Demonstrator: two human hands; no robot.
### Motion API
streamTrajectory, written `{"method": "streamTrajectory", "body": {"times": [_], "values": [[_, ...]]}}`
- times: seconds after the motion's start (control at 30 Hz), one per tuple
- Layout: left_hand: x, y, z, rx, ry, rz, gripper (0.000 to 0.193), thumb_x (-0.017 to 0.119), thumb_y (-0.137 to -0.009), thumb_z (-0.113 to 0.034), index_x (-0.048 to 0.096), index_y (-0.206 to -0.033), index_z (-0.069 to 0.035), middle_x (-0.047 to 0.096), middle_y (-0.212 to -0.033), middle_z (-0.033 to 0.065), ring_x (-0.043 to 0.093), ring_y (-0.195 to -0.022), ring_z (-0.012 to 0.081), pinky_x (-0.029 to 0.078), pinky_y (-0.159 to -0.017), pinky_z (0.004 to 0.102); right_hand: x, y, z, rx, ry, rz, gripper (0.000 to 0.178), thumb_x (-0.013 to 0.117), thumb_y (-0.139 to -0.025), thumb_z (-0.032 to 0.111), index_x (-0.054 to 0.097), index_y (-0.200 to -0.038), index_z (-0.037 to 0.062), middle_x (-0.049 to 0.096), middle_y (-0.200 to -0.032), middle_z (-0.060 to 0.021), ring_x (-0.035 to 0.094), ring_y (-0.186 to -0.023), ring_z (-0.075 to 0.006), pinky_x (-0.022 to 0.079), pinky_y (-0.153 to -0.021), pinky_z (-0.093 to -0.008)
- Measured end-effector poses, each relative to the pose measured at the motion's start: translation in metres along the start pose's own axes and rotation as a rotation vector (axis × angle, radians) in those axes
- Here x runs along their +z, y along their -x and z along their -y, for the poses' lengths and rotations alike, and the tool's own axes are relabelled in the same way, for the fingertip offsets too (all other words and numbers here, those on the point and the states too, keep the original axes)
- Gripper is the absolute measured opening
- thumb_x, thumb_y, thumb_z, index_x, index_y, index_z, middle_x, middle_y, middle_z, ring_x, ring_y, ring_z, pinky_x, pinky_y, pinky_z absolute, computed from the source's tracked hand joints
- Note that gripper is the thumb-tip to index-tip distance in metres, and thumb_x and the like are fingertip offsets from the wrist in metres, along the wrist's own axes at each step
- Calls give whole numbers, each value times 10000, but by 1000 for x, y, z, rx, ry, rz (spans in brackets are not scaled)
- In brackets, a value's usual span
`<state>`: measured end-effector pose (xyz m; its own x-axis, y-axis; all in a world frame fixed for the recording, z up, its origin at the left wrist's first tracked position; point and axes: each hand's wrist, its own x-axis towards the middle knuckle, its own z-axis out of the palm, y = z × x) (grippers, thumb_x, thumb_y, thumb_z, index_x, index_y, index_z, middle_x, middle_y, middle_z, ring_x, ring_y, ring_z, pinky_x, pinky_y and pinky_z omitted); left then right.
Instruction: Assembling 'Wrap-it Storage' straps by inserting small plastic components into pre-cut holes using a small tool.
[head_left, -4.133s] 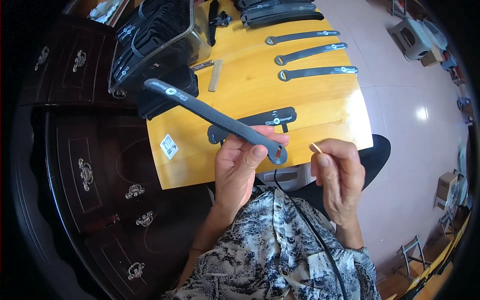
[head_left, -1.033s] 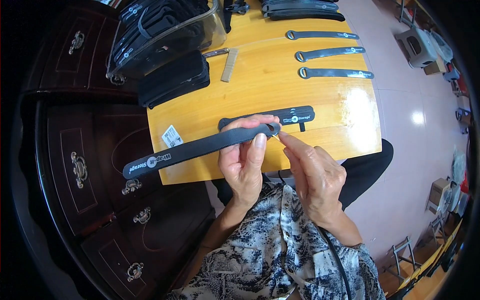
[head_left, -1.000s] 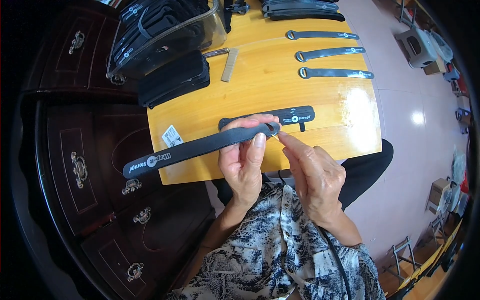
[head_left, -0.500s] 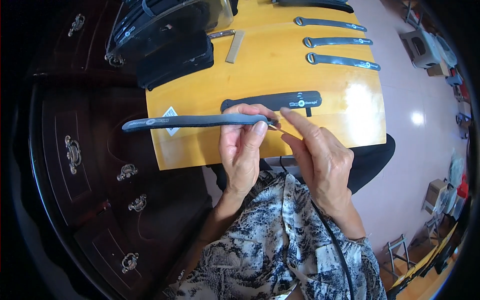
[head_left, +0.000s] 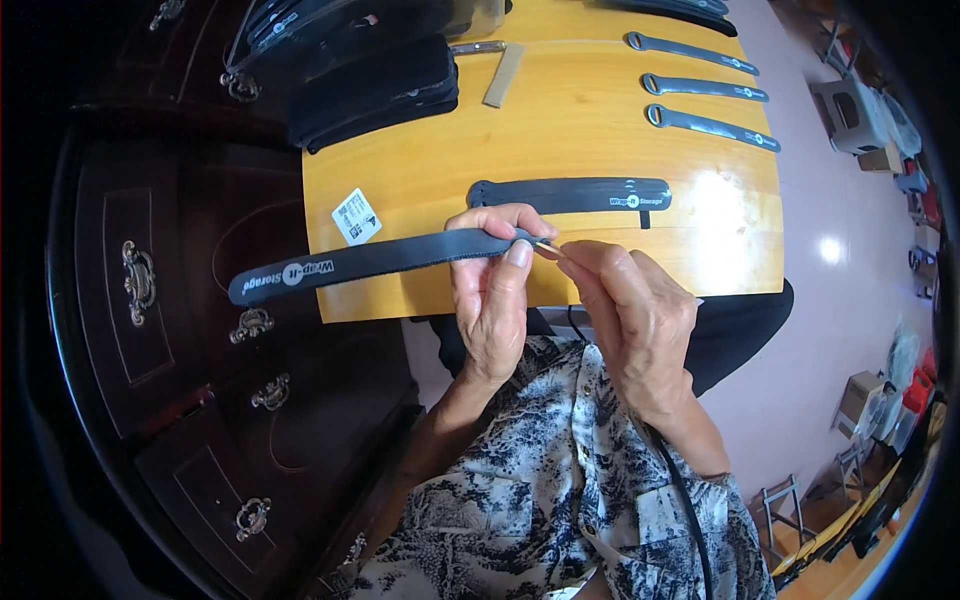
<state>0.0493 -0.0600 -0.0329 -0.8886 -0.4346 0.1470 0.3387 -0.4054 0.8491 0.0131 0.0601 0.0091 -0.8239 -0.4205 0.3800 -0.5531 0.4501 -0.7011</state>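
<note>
While the left hand (head_left: 490, 305) pinches the black strap (head_left: 380, 256) near one end, over the counter (head_left: 560, 140), the right hand (head_left: 640, 320) has lowered the index finger it had raised a moment ago, fingers now pinching a thin pale stick (head_left: 547, 247) there. Probably better control for fiddly work on that end.

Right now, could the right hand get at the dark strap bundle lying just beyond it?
Probably yes: only tabletop separates the right hand from the strap bundle, though that hand pinches a thin stick.

Clear bin (head_left: 430, 22) cropped at top, held strap (head_left: 370, 261) partly hidden (by left hand (head_left: 490, 300))
</note>
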Motion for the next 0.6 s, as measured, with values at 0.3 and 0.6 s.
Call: {"method": "streamTrajectory", "body": {"times": [0.3, 0.6], "values": [[-21, 3, -1, -29, -154, -73, 262, 493, -897, -18, 418, -1147, -44, 523, -1038, 122, 529, -940, 194, 414, -870, 316, 1, -9, -8, -225, 199, 296, 485, 629, -685, 69, 615, -1170, 79, 529, -623, -3, 562, -594, -147, 475, -493, -280], [-42, 41, 2, -147, 35, -290, 238, 509, -938, -54, 446, -1161, 0, 557, -1100, 137, 592, -1046, 267, 453, -931, 365, 30, 5, -5, -241, 118, 393, 457, 636, -692, 53, 615, -1148, 62, 554, -638, -18, 582, -607, -157, 478, -488, -295]]}}
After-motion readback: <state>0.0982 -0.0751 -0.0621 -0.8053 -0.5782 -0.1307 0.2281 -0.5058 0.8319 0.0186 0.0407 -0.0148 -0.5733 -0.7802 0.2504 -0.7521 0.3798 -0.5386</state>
